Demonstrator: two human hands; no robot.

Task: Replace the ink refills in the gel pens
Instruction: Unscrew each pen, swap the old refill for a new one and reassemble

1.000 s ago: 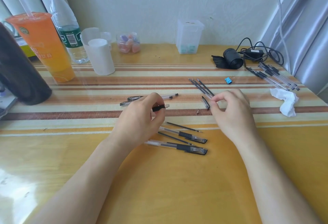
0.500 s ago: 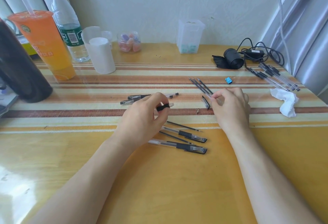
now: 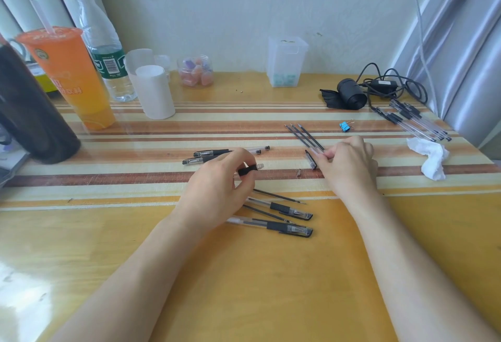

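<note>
My left hand (image 3: 217,192) grips a clear gel pen barrel with a black grip (image 3: 248,170), held just above the striped mat. My right hand (image 3: 347,165) pinches the near ends of three black refills (image 3: 303,135) that lie side by side on the mat. A black pen cap (image 3: 311,159) lies beside its fingertips. Two capped pens (image 3: 287,229) and loose refills (image 3: 276,196) lie under and right of my left hand. Two more pens (image 3: 214,156) rest behind it.
A small metal pen tip (image 3: 298,172) lies between my hands. A blue binder clip (image 3: 344,126), a bundle of pens (image 3: 417,123), a crumpled tissue (image 3: 432,158) and a black cable (image 3: 379,89) lie right. An orange drink (image 3: 70,75), water bottle (image 3: 104,48) and white cup (image 3: 156,92) stand left.
My right hand has slid a little toward the three refills and closed its fingertips on their ends. My left hand keeps the barrel almost still.
</note>
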